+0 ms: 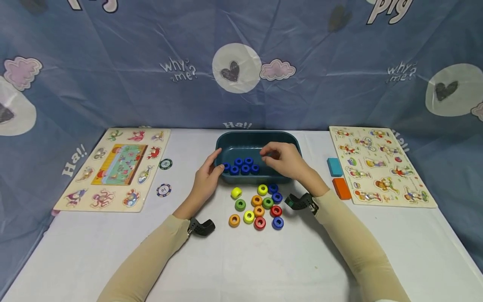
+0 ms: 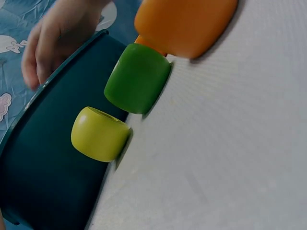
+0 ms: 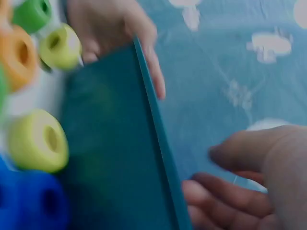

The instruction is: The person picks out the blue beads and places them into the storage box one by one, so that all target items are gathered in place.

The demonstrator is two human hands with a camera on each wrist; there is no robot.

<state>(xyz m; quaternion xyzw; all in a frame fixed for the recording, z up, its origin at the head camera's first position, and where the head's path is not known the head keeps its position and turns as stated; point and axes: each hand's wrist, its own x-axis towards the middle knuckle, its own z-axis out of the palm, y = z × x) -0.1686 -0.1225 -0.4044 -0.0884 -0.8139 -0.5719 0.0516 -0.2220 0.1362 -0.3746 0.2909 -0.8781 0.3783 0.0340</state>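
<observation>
A dark teal tray stands at the back middle of the table, with several blue beads grouped at its near left. My left hand grips the tray's left end, thumb over the rim. Above the tray's right part is my right hand, fingers bent; the right wrist view shows a gap between thumb and fingers, with nothing held. In front of the tray lie several loose beads: yellow, green, orange, red and blue. The left wrist view shows a yellow bead close to the tray wall.
Picture puzzle boards lie at the left and right. Two poker chips sit beside the left board. A blue block and an orange block border the right one. Behind the table hangs a blue printed cloth.
</observation>
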